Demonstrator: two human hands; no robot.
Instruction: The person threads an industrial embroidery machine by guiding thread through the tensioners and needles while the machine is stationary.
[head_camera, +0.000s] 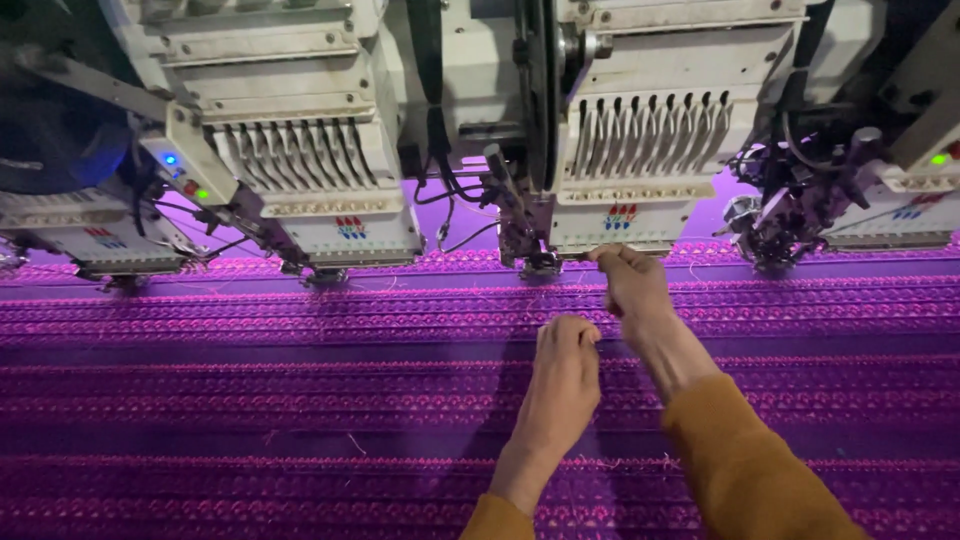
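purple embroidered fabric (300, 400), stitched in long horizontal bands of pink and violet pattern, lies stretched flat across the bed of a multi-head embroidery machine and fills the whole lower part of the view; it is held taut and level so that the row of heads above can work along one line

the right hand (630, 285) reaches up to the foot of the white embroidery head (640, 130) in the middle, fingers pinched together at the needle area just under the head's lower edge; the pinch looks closed on a fine thread, though the thread itself is too thin to make out with certainty. the raised wrist keeps the palm clear of the cloth, so that only the fingertips come near the needles

the left hand (562, 385) sits lower, just above the fabric, fingers curled in with the tips drawn together, as if steadying the same thread or the cloth under it; i cannot tell which. both arms wear mustard-brown sleeves (750, 470)

to the left stands a second white embroidery head (300, 150) with its row of thread levers, and at the right edge a dark mechanism with tangled threads (800, 210); loose thread ends lie scattered on the fabric
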